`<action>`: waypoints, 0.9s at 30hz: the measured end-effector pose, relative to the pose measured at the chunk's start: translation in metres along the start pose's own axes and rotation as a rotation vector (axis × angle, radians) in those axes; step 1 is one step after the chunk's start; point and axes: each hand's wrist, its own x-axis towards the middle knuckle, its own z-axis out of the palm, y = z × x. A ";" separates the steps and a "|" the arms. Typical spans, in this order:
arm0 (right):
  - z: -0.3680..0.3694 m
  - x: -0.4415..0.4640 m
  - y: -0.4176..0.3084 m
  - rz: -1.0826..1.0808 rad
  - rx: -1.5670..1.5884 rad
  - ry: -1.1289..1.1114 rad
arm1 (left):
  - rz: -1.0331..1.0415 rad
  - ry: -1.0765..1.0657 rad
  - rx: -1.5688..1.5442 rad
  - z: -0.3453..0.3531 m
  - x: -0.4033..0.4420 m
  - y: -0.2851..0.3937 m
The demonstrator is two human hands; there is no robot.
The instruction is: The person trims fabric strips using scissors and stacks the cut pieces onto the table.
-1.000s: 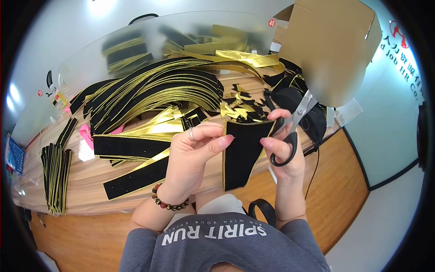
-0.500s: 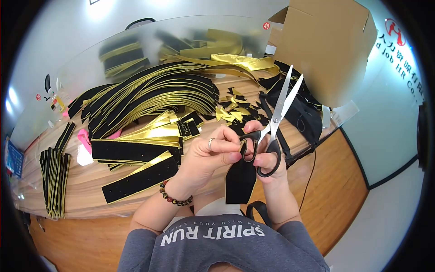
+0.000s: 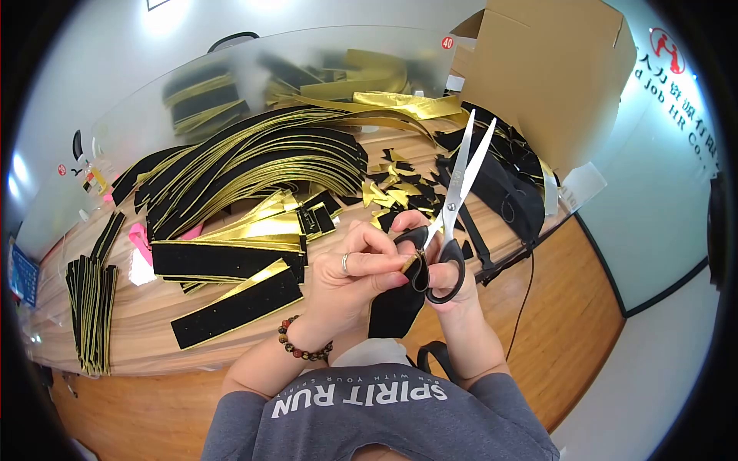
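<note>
My left hand, with a ring and a beaded bracelet, is closed, its thumb and finger pinching the folded end of a black velvet-like strip with gold edging. The strip's wider part hangs below, in front of my shirt. In my right hand are black-handled scissors, the fingers in the handle loops. Their blades point away from me, slightly apart. Both hands are close together, and the folded end lies against the scissor handles. How the right fingertips touch the strip is partly hidden.
A large pile of black-and-gold strips covers the table's far side. Shorter strips lie left of my hands, with another bundle further left. Small cut scraps lie beyond the hands. A cardboard box stands at the back right.
Both hands, with the strip and scissors, have shifted slightly left and toward me. The blades are a little closer together, and the folded strip end shows more between the hands.
</note>
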 end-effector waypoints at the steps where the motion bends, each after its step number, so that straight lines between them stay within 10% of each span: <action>1: 0.001 0.000 0.000 0.010 0.004 0.003 | 0.000 0.001 0.000 0.001 0.000 0.000; 16: -0.002 0.000 0.004 0.076 0.027 -0.001 | -0.155 -0.002 -0.138 0.003 -0.002 0.010; 21: 0.003 -0.011 -0.028 -0.217 -0.579 0.425 | -0.236 0.246 -0.113 0.005 -0.004 0.014; 27: 0.038 -0.023 -0.049 -0.280 -0.831 0.358 | -0.187 0.318 -0.062 0.028 0.007 0.010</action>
